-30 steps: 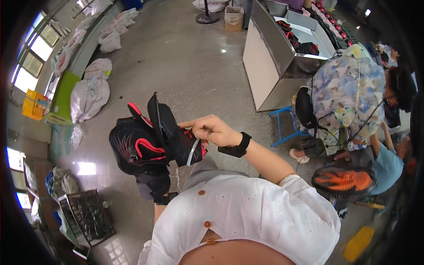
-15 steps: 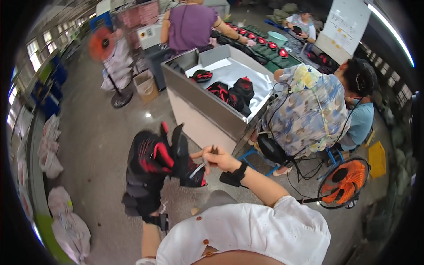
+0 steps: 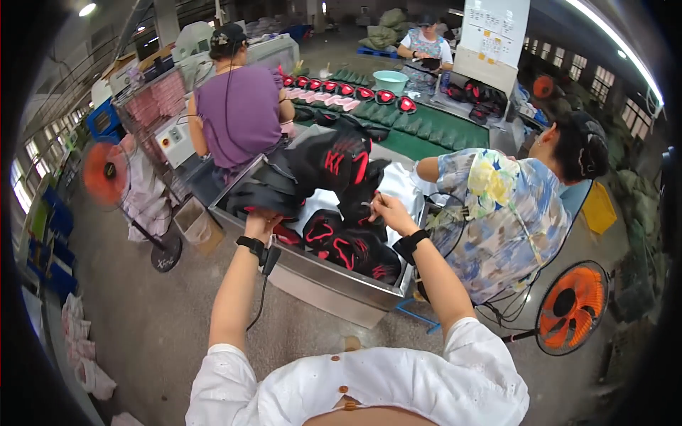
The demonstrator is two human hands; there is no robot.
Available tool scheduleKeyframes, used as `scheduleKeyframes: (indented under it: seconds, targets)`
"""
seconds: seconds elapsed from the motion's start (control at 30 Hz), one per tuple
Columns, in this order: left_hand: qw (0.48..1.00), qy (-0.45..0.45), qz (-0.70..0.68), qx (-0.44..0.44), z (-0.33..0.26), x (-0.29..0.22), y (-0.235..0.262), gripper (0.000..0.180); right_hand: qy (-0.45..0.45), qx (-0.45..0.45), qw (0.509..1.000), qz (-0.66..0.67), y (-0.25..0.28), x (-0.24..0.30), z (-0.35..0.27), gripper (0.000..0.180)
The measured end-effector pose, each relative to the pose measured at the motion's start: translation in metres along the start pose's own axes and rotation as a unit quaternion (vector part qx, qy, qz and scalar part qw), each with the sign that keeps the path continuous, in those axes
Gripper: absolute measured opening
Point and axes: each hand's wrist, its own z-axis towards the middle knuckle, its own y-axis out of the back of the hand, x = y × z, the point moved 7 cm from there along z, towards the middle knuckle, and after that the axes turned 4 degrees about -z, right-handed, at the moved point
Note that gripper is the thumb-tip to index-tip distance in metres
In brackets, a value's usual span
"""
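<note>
A bunch of black and red shoe uppers [image 3: 330, 162] is over the metal bin [image 3: 320, 264]. My left hand [image 3: 263, 221] is closed on the dark edge of the bunch at the bin's left side, its fingers partly hidden beneath. My right hand [image 3: 392, 214] is closed at the bunch's right side, with a small pale metal tool [image 3: 367, 205] poking out from its fingers; the tool's kind is hard to make out. More black and red uppers [image 3: 359, 257] lie in the bin below my hands, on a whitish lining.
A person in purple [image 3: 238, 113] stands at a green conveyor [image 3: 440, 142] lined with uppers. Another in a patterned shirt [image 3: 501, 220] sits right of the bin. Orange fans stand at left [image 3: 106, 172] and right [image 3: 572, 307]. A carton [image 3: 199, 226] stands left of the bin.
The bunch of uppers has moved from over the floor, left of my body, up and forward to the bin. Both my arms now reach forward, and the view has tilted up.
</note>
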Motion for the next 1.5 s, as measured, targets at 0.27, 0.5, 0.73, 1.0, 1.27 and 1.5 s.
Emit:
scheduleKeyframes:
  seconds: [0.27,0.5,0.73,1.0,1.27,1.5]
  targets:
    - [0.983,0.066,0.159,-0.067,0.047,0.026,0.059,0.021,-0.157,-0.012,0.987,-0.037,-0.045,-0.017,-0.068,0.028]
    - [0.694,-0.073,0.437,0.568,-0.177,-0.02,-0.03,0.02,-0.141,-0.052,0.988,0.038,-0.124,0.05,-0.205,0.035]
    - [0.455,0.079,0.455,0.761,-0.32,0.092,0.032,0.016,-0.179,0.11,0.969,0.128,-0.286,0.011,-0.296,0.037]
    - [0.612,0.088,0.41,0.671,-0.391,0.174,-0.082,0.023,-0.35,-0.14,0.903,0.206,-0.241,0.036,-0.55,0.035]
    - [0.493,0.208,0.245,0.809,-0.668,0.285,-0.243,0.016,-0.391,-0.667,0.634,0.027,-0.193,0.079,-0.866,0.027]
    - [0.286,0.027,-0.002,0.958,-0.854,0.303,-0.332,0.024,-0.111,-0.659,0.671,0.321,-0.098,0.06,-0.887,0.029]
